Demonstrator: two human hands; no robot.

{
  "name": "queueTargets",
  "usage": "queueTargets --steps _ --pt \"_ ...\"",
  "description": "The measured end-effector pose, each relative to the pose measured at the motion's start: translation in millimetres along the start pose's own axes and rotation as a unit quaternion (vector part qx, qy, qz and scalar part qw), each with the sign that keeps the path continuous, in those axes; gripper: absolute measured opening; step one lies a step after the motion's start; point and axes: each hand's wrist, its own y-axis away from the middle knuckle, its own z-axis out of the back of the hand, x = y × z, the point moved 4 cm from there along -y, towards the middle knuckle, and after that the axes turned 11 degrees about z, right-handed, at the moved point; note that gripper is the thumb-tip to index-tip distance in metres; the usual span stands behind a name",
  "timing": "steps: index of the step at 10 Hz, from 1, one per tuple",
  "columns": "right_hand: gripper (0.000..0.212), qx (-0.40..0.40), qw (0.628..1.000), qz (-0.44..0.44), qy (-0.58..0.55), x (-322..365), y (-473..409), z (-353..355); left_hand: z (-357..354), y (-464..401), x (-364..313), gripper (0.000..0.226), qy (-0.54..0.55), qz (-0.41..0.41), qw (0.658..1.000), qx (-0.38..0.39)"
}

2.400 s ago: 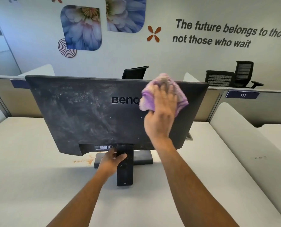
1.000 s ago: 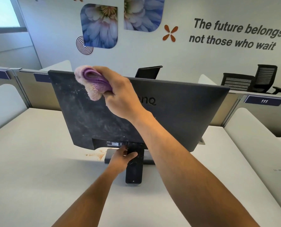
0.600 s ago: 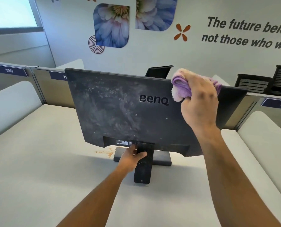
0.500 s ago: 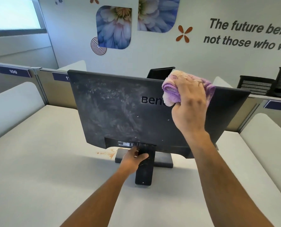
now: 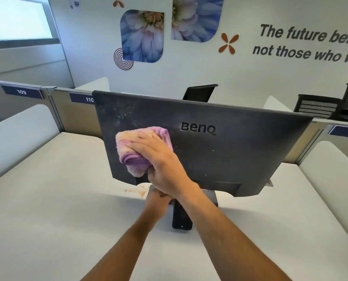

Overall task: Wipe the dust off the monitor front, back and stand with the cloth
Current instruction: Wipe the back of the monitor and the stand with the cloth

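The black BenQ monitor (image 5: 230,151) stands on the white desk with its back toward me; dust smears show on its upper left part. My right hand (image 5: 161,159) grips a bunched purple and cream cloth (image 5: 136,147) and presses it against the lower left of the monitor's back. My left hand (image 5: 156,196) reaches under my right wrist to the stand neck below the panel; its fingers are mostly hidden, so its grip is unclear. The black stand foot (image 5: 181,220) points toward me.
The white desk (image 5: 57,199) spreads around the monitor, with a brown stain (image 5: 137,191) left of the stand. Grey partitions with number plates 109 (image 5: 21,91), 110 and 111 run behind. Padded white dividers (image 5: 18,130) flank both sides. Black office chairs (image 5: 319,108) stand beyond.
My right hand has carried the cloth from the upper right of the monitor's back, down and left to the lower left. My left hand has stayed at the stand neck.
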Motion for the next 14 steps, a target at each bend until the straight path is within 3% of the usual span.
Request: queueTargets --steps 1,2,4,5,6,7,8,9,10,11,12,13,14 --pt "0.043 -0.105 0.993 -0.050 -0.009 0 16 7 17 15 -2 0.015 0.030 -0.012 0.999 -0.004" --pt "0.042 -0.172 0.980 -0.094 0.018 6 66 -2 31 43 -13 0.028 0.157 -0.038 0.986 0.047" --pt "0.041 -0.156 0.972 -0.163 0.066 24 120 -27 29 79 -35 0.060 0.296 -0.014 0.940 0.170" --pt "0.042 -0.122 0.981 -0.150 0.034 28 123 -33 28 86 -43 0.058 0.234 -0.023 0.959 0.155" --pt "0.060 -0.075 0.986 -0.150 -0.013 37 133 -38 35 90 -43 0.045 0.160 -0.010 0.985 0.067" --pt "0.055 -0.108 0.983 -0.145 -0.017 38 146 -35 37 91 -41 0.033 0.132 -0.023 0.989 0.064" --pt "0.054 -0.199 0.953 -0.225 -0.028 33 175 -31 45 92 -50 0.026 0.030 -0.092 0.995 0.019" --pt "0.049 -0.266 0.898 -0.346 -0.048 22 194 -30 54 93 -65 0.025 0.021 -0.155 0.987 -0.028" --pt "0.031 -0.306 0.773 -0.548 -0.089 -6 218 -35 56 99 -93 0.032 -0.003 -0.288 0.954 -0.085" --pt "0.038 -0.250 0.737 -0.618 -0.110 -25 223 -43 45 104 -110 0.043 -0.060 -0.386 0.911 -0.130" --pt "0.053 -0.213 0.714 -0.648 -0.155 -49 215 -53 26 101 -131 0.051 -0.146 -0.508 0.819 -0.222" --pt "0.039 -0.213 0.708 -0.651 -0.174 -63 208 -56 18 94 -145 0.049 -0.171 -0.565 0.760 -0.271" --pt "0.015 -0.197 0.728 -0.636 -0.165 -78 205 -57 -4 81 -154 0.045 -0.230 -0.615 0.695 -0.292"
